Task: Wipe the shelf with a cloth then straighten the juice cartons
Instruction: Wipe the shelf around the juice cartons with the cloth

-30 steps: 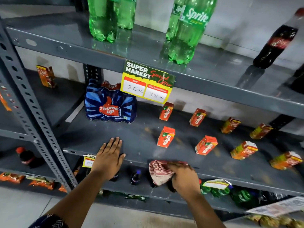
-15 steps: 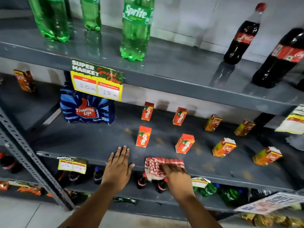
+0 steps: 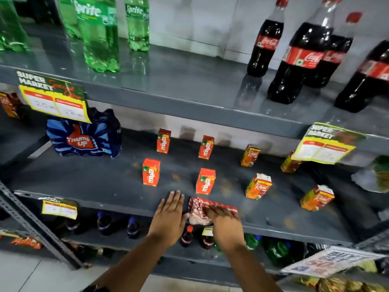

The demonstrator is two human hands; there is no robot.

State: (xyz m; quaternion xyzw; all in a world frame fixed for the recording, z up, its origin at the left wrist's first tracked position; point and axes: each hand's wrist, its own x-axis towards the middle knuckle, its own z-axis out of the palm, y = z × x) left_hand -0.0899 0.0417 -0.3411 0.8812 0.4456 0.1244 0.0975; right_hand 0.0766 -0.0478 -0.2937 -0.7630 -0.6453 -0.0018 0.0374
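Note:
My right hand point(image 3: 226, 225) presses a red-and-white checked cloth point(image 3: 202, 209) flat on the front edge of the grey middle shelf point(image 3: 105, 184). Just left of the cloth, my left hand point(image 3: 169, 216) rests palm down on the same edge, fingers spread, holding nothing. Several small juice cartons stand scattered behind the hands, in two loose rows. An orange Maaza carton point(image 3: 205, 181) stands right behind the cloth, another Maaza carton point(image 3: 150, 172) sits to its left, and a Real carton point(image 3: 257, 189) tilts to its right.
A blue Thums Up pack point(image 3: 84, 137) sits at the shelf's left. Green Sprite bottles point(image 3: 99, 34) and dark cola bottles point(image 3: 303, 60) fill the shelf above. Yellow price tags point(image 3: 54, 100) hang from that shelf's edge. Small bottles point(image 3: 186, 237) line the shelf below.
Both hands and the cloth have slid to the right along the shelf's front edge. The view has swung right, and the cloth now lies flatter under my right hand.

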